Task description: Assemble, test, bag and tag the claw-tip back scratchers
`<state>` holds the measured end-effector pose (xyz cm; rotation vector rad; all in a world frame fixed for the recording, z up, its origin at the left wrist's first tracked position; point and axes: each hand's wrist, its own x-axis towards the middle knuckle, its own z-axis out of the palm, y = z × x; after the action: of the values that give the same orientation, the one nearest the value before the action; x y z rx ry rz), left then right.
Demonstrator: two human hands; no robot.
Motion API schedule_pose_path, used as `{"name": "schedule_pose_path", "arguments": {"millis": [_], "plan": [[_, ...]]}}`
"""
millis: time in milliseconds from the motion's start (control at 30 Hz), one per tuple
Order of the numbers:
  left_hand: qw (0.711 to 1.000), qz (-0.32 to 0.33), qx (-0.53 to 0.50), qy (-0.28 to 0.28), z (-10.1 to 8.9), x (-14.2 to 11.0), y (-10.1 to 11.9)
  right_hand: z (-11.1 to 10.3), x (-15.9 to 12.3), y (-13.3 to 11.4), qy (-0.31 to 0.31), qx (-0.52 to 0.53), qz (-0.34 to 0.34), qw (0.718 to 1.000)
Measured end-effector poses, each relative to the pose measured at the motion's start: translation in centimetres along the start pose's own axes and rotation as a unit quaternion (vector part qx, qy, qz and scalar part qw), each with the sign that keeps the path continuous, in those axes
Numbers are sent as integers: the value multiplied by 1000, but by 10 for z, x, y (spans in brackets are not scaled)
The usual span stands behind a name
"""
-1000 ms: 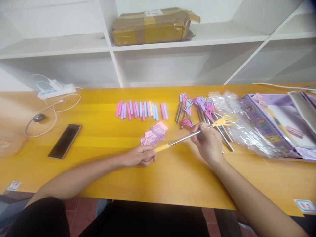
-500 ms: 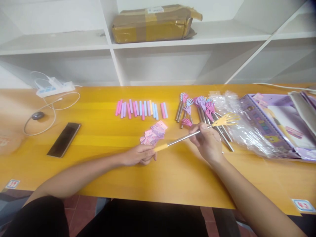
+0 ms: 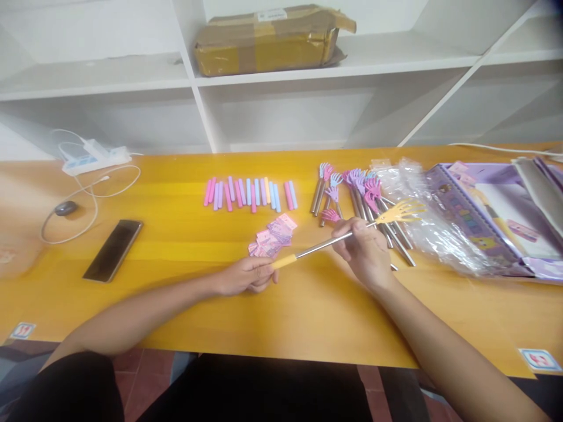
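I hold a telescopic back scratcher (image 3: pixel 325 244) with a metal shaft, a yellow grip and a yellow hand-shaped head over the yellow table (image 3: pixel 176 234). My left hand (image 3: pixel 248 274) is closed on the yellow grip end. My right hand (image 3: pixel 361 249) pinches the shaft near the head. Just behind lies a heap of similar scratchers (image 3: pixel 360 193) with pink, purple and blue heads. A row of pastel grip sleeves (image 3: pixel 248 193) and a small pile of pink tags (image 3: pixel 273 234) lie beyond my left hand.
Crumpled clear plastic (image 3: pixel 422 217) and an open purple box (image 3: pixel 497 217) sit at the right. A dark phone (image 3: pixel 113 250), a power strip (image 3: pixel 94 159) with white cables and a small dark object (image 3: pixel 65 207) lie at the left. White shelves behind hold a taped cardboard parcel (image 3: pixel 268 41).
Both hands and the scratcher have barely shifted; the view has drifted slightly. The grip on both ends is the same.
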<state>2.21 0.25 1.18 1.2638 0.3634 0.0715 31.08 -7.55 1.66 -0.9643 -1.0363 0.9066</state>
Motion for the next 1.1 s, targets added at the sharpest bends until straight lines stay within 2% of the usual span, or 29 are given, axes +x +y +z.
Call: {"name": "schedule_pose_path", "arguments": {"millis": [200, 400, 600, 733, 833, 900, 1033, 1100], "plan": [[1000, 3, 1, 7, 0, 0, -5, 1, -3, 0, 1, -7, -14, 1000], [1000, 4, 13, 10, 3, -2, -3, 2, 0, -2, -28, -3, 22, 999], [1000, 13, 8, 23, 2, -1, -7, 6, -4, -3, -26, 4, 3, 1000], [1000, 17, 2, 17, 2, 0, -10, 6, -5, 0, -49, 26, 0, 998], [1000, 25, -4, 19, 1, 2, -11, -7, 5, -4, -70, -14, 45, 996], [999, 25, -10, 23, 0, 4, -10, -22, 17, -10, -60, -46, 73, 994], [1000, 2, 4, 20, -1, 4, -7, -53, 35, -31, 55, -34, 41, 997], [999, -10, 20, 23, -1, 2, -6, -64, 36, -39, 67, -52, 44, 995]]}}
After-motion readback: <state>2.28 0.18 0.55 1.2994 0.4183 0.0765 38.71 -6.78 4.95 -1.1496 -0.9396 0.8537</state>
